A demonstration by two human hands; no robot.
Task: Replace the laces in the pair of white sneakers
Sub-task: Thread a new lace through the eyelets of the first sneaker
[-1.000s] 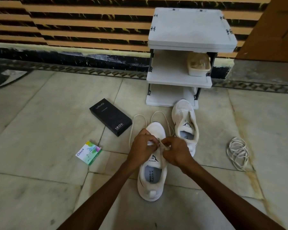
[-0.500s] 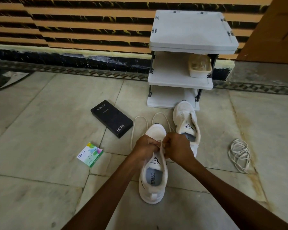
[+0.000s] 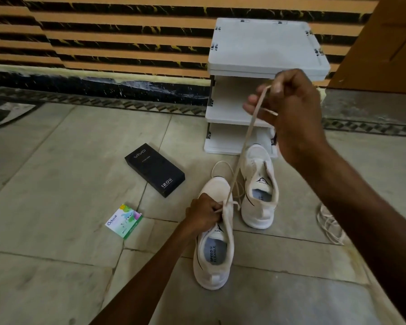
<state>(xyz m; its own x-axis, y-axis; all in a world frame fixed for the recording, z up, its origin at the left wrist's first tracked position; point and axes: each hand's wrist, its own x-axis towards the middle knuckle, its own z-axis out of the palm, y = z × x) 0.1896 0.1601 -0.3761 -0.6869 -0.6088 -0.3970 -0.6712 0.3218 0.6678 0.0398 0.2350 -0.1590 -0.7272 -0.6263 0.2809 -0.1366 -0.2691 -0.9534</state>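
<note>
My right hand has risen to the upper right, pinching the lace, which is now taut up from the shoe at lower centre. I judge this eyelet is threaded. My left hand grips the shoe at the eyelets. Its long axis runs bottom to top, toe upward.

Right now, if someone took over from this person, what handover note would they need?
Left hand grips the near sneaker at its eyelets. Right hand is raised, pinching the lace taut from that shoe.
The far sneaker stands beside it, apparently unlaced; a loose lace bundle lies on the floor to the right.
Done: lacing begun on the near shoe.
To do: finish it, then lace the far one.
</note>
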